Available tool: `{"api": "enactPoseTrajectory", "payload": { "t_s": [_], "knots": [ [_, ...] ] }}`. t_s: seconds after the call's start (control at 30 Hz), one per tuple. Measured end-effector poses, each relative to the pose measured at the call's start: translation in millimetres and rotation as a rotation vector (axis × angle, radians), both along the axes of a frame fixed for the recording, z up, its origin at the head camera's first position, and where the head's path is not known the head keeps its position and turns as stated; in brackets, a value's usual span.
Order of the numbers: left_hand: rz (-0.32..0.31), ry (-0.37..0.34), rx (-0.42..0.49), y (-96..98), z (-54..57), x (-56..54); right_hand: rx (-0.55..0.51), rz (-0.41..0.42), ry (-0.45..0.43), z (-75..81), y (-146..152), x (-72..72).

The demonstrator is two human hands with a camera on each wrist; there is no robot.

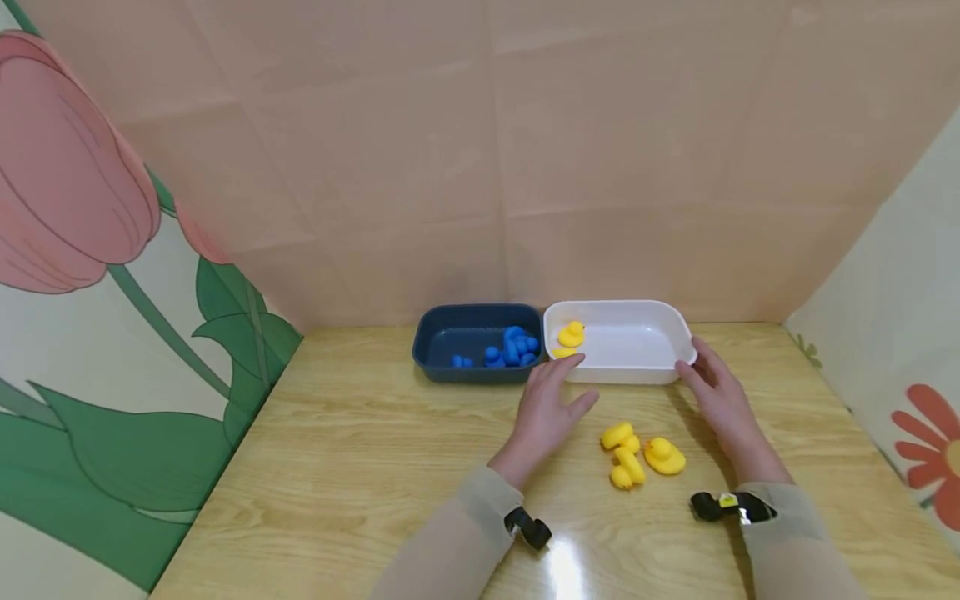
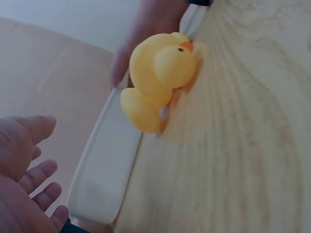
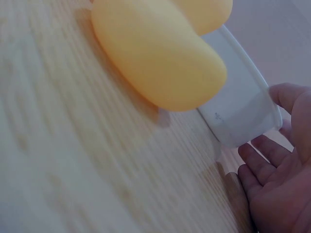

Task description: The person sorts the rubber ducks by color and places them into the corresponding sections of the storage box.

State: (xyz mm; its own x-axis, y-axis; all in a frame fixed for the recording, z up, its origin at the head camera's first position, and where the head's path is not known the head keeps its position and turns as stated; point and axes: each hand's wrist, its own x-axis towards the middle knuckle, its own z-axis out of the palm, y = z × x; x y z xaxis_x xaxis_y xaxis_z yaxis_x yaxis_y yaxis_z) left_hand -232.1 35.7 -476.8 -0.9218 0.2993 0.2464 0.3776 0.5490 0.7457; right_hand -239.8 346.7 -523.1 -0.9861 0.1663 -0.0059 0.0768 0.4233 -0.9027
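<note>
My right hand (image 1: 723,400) is at the right end of a white tray (image 1: 622,377), its thumb at the rim (image 3: 265,83) by the front corner and its fingers loosely spread along the end wall. At the front left corner, my left hand (image 1: 546,412) has its fingers relaxed and thumb apart, holding nothing. Inside the white tray, a yellow rubber duck (image 1: 572,335) sits at the left, with another yellow piece (image 1: 564,352) partly hidden by the front wall. Three yellow rubber ducks lie on the table between my forearms, one upright duck (image 1: 664,457) and two tipped over, including a duck (image 1: 627,469) nearest me.
A dark blue tray (image 1: 431,367) stands against the white tray's left side, holding several blue toys (image 1: 517,346). Both trays are near the back edge of the wooden table (image 1: 337,467), before a pinkish cloth backdrop (image 1: 375,167). Flower-printed panels (image 1: 97,333) flank the table.
</note>
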Motion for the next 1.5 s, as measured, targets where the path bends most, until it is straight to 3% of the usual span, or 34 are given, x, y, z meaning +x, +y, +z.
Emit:
{"api": "enactPoseTrajectory", "payload": {
  "t_s": [0.23,0.43,0.7,1.13,1.5],
  "knots": [
    [-0.078,-0.08,-0.009,-0.5,-15.2,6.2,-0.008,0.004,0.001,1.5,-1.1,-0.2],
    [-0.198,-0.128,0.011,-0.3,-28.2,10.5,-0.004,0.006,0.002,2.4,0.0,0.5],
    [-0.322,-0.116,-0.004,0.5,-40.1,12.7,-0.008,-0.001,0.005,0.0,1.2,2.3],
    [-0.354,-0.089,-0.049,-1.5,-48.4,14.4,-0.024,0.007,-0.011,1.4,-3.2,7.2],
    [-0.369,-0.083,-0.141,2.7,-50.2,14.1,-0.019,0.001,-0.02,1.5,-2.3,9.5]
  ]
}}
